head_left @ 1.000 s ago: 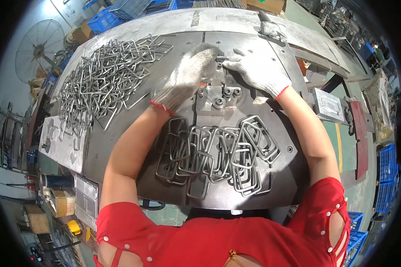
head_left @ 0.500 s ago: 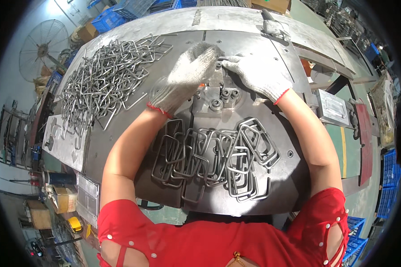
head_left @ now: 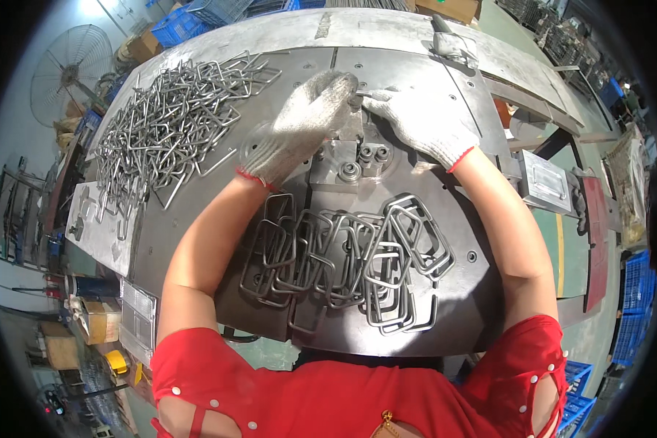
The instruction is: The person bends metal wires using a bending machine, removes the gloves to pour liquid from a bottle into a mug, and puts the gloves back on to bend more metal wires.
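My left hand (head_left: 310, 120), in a white knit glove with a red cuff, is closed at the far side of a bolted steel bending fixture (head_left: 350, 164). Its fingers curl away from view, so what they grip is hidden. Opposite it, my right hand (head_left: 420, 120), gloved alike, pinches the end of a thin metal rod (head_left: 363, 93) that shows between both hands. The rest of that rod is covered by the gloves. Nearer to me lies a group of bent rod frames (head_left: 350, 255), overlapping one another on the steel table.
A large heap of bent metal rods (head_left: 164, 124) covers the table's far left. A grey wrapped tool-like object (head_left: 451, 45) lies at the far right. Beyond the right edge sits a metal box (head_left: 544, 179). A fan (head_left: 70, 75) and blue crates (head_left: 177, 28) stand behind.
Both hands keep nearly the same place and grip at the fixture. The whole view has shifted slightly; no part has visibly been moved.
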The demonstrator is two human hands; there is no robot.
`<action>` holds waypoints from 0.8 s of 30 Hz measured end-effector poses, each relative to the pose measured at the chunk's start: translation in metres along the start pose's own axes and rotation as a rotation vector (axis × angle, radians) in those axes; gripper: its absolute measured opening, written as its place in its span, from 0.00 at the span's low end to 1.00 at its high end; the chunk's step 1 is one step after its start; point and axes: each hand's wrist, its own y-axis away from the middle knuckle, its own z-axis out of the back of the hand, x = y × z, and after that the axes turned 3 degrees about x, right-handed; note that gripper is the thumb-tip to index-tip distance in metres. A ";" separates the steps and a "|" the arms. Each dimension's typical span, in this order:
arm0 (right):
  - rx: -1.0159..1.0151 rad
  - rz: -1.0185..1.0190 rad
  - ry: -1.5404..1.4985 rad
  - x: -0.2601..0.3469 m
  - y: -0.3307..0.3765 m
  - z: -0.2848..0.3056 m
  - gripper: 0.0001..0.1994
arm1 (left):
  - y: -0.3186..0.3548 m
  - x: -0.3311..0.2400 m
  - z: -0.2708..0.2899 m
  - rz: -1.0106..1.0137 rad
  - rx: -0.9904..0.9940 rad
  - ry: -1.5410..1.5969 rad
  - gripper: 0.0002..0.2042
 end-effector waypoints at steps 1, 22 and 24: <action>-0.009 0.022 0.032 0.001 0.000 0.000 0.22 | 0.004 0.002 -0.004 0.000 0.004 0.000 0.26; -0.047 0.092 0.031 -0.001 -0.002 -0.001 0.20 | -0.005 -0.016 0.006 0.776 0.146 0.911 0.20; -0.022 0.059 0.041 -0.002 -0.002 -0.001 0.20 | -0.003 -0.014 0.005 0.600 0.125 0.670 0.20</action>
